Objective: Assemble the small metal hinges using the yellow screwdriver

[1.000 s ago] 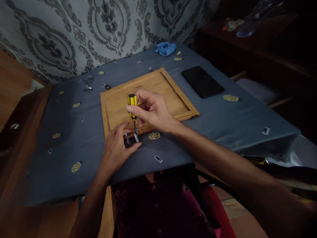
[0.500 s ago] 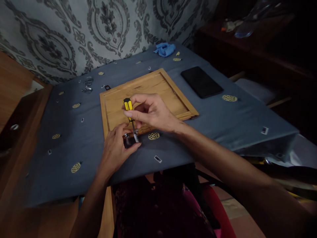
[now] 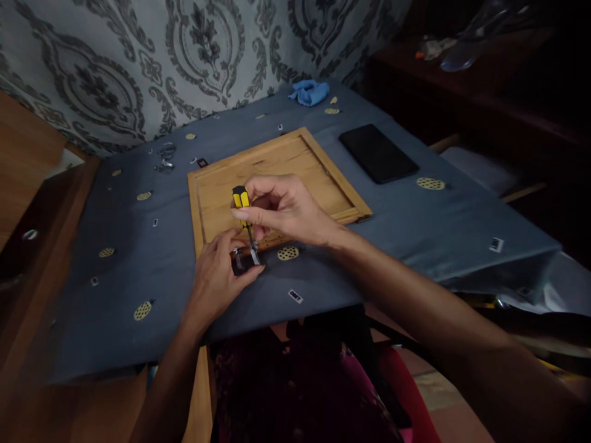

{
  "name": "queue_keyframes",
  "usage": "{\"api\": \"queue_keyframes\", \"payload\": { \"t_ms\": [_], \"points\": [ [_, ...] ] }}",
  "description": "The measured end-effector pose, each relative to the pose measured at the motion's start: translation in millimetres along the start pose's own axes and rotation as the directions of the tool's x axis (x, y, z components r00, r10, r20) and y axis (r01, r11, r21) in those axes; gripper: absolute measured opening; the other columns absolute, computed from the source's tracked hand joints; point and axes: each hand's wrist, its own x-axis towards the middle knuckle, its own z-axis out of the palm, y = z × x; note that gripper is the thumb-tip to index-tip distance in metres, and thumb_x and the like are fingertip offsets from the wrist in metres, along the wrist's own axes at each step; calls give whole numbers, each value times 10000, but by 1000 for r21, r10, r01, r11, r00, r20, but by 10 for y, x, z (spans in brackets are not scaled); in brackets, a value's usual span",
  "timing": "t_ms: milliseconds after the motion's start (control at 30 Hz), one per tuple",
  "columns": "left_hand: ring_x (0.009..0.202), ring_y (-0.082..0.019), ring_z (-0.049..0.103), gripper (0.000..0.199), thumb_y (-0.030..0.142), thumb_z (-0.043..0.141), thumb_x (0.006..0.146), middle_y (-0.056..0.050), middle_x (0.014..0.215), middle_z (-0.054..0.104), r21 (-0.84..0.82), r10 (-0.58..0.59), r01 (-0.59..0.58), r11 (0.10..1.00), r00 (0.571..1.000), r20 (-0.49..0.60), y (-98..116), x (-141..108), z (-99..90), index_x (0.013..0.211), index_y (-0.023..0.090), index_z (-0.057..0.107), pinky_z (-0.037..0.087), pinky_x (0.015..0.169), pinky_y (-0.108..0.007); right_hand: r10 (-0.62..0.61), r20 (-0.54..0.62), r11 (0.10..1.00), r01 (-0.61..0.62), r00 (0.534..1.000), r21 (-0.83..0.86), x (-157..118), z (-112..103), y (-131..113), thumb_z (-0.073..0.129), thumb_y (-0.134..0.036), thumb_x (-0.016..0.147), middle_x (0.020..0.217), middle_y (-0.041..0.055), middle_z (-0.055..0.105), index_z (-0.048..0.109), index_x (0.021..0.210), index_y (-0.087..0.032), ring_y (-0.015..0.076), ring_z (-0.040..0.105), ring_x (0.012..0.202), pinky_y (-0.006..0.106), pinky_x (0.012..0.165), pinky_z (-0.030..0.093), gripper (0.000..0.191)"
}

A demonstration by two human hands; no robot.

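My right hand is closed round the yellow and black handle of a screwdriver. The screwdriver stands nearly upright, tip down at a shiny metal part on a small black piece. My left hand grips that black piece between thumb and fingers at the near edge of a framed wooden panel. Whether the tip sits in a screw is too small to tell. The panel lies flat on the table, partly covered by both hands.
A blue-grey cloth with pineapple prints covers the table. Right of the panel lies a black phone or tablet. A crumpled blue cloth or glove is at the back. Small metal fittings lie at the left.
The whole view has shifted very slightly. Both hands, the screwdriver and the black piece keep the same places relative to the panel.
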Motion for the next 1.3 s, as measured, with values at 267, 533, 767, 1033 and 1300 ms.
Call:
{"api": "queue_keyframes", "payload": {
  "t_ms": [267, 533, 767, 1033, 1300],
  "points": [
    [1168, -315, 676, 567, 308, 795, 815, -71, 1141, 746, -2, 4, -4, 1000, 1000, -4, 2, -4, -11, 1289, 235, 493, 520, 1008, -529, -105, -219, 994, 103, 970, -22, 21, 31, 8, 818, -465, 808, 678, -86, 505, 485, 750, -198, 25, 532, 442, 152, 376, 391, 431],
    [1146, -328, 684, 538, 328, 799, 807, -87, 1187, 725, -3, -5, 5, 1000, 1000, -15, 11, 4, -8, 1254, 236, 514, 530, 985, -535, -58, -161, 998, 58, 985, -2, 21, 43, 59, 816, -474, 806, 688, -74, 485, 467, 736, -204, 36, 510, 471, 175, 395, 425, 446],
    [1138, -325, 685, 573, 321, 798, 810, -72, 1148, 737, 1, -20, 20, 1000, 1000, -3, 27, 9, -14, 1285, 240, 487, 519, 985, -532, -45, -133, 999, 48, 990, 23, 19, 39, 72, 822, -452, 802, 700, -75, 489, 496, 749, -198, 41, 512, 490, 180, 405, 448, 417],
    [1174, -327, 674, 514, 313, 798, 812, -87, 1232, 715, 18, 4, -3, 1000, 1000, -11, 7, 7, -13, 1225, 234, 503, 516, 1000, -525, -47, -108, 999, 49, 993, 15, 25, 24, 60, 809, -451, 817, 697, -75, 491, 494, 752, -192, 39, 505, 519, 173, 442, 472, 413],
    [1163, -323, 678, 529, 315, 801, 808, -82, 1181, 730, 15, -1, 2, 1000, 1000, -12, 12, 0, -11, 1231, 236, 494, 524, 994, -520, -38, -4, 997, 37, 999, -68, 10, -44, 24, 733, -410, 891, 677, -64, 557, 570, 836, -162, 47, 577, 517, 167, 473, 443, 302]
  ]
}}
